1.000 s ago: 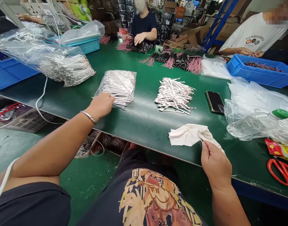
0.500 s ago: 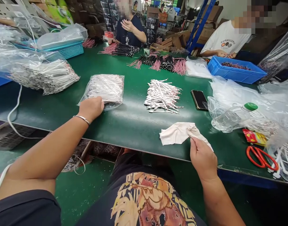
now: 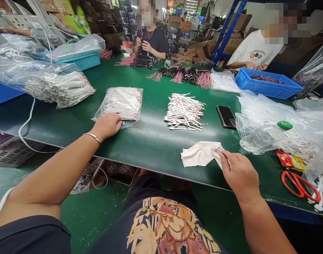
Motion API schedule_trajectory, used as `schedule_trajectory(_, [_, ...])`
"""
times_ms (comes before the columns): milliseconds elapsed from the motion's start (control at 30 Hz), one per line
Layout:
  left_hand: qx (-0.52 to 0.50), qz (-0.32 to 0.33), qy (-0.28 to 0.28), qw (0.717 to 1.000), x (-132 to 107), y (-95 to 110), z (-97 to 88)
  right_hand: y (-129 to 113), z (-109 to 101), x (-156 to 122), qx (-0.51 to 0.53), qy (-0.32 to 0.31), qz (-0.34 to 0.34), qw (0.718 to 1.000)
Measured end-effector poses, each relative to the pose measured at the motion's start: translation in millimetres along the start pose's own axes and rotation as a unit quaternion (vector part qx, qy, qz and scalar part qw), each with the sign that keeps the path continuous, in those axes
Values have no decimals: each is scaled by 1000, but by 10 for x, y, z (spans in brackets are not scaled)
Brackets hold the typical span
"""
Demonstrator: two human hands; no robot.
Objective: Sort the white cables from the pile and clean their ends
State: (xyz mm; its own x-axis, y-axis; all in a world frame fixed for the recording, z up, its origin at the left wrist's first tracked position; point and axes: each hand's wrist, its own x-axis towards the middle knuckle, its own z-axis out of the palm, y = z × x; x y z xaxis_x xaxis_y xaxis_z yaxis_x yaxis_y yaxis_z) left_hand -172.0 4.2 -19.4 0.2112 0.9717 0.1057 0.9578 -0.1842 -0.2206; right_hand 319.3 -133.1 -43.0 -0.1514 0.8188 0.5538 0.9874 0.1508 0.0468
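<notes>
A long green workbench (image 3: 151, 155) fills the view, with a co-worker (image 3: 152, 44) across it and another co-worker (image 3: 255, 51) at its far right, both working with their hands raised over the bench. A blue crate (image 3: 268, 84) of dark parts sits near the second co-worker, and a teal basket (image 3: 84, 62) stands at the far left. A large bag of cables (image 3: 58, 90) lies at the left, and bundles of pink-ended black wires (image 3: 180, 76) lie along the far side. Nearer the middle is a loose pile of white cables (image 3: 184, 112), with a phone (image 3: 226, 116) just to its right. On the right are crumpled plastic sheeting (image 3: 267, 109), a plastic bottle (image 3: 264, 137) with a green cap, a snack packet (image 3: 290, 161) and red scissors (image 3: 300, 186). The left hand (image 3: 106, 126), wearing a metal bangle (image 3: 92, 138), rests on the near edge of a clear bag of white cables (image 3: 121, 104), its fingers (image 3: 116, 120) lying relaxed, not gripping. The right hand (image 3: 241, 176) sits at the bench's near edge, its thumb and fingers (image 3: 223, 157) pinching a fold of a white cloth (image 3: 200, 154); the fold is too small to show whether anything lies inside.
</notes>
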Motion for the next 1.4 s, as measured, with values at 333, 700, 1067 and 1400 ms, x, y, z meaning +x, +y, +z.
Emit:
schedule_trajectory(333, [-22, 5, 1, 1000, 62, -105, 52, 163, 322, 102, 48, -33, -19, 998])
schedule_trajectory(700, [-22, 28, 69, 997, 335, 559, -493, 97, 321, 119, 74, 9, 13, 997])
schedule_trajectory(1067, [-91, 224, 31, 970, 1510, 2030, -639, 80, 300, 165, 136, 20, 21, 990])
schedule_trajectory(1400, [-27, 240, 31, 970, 1572, 2150, -639, 84, 277, 186, 159, 29, 22, 987])
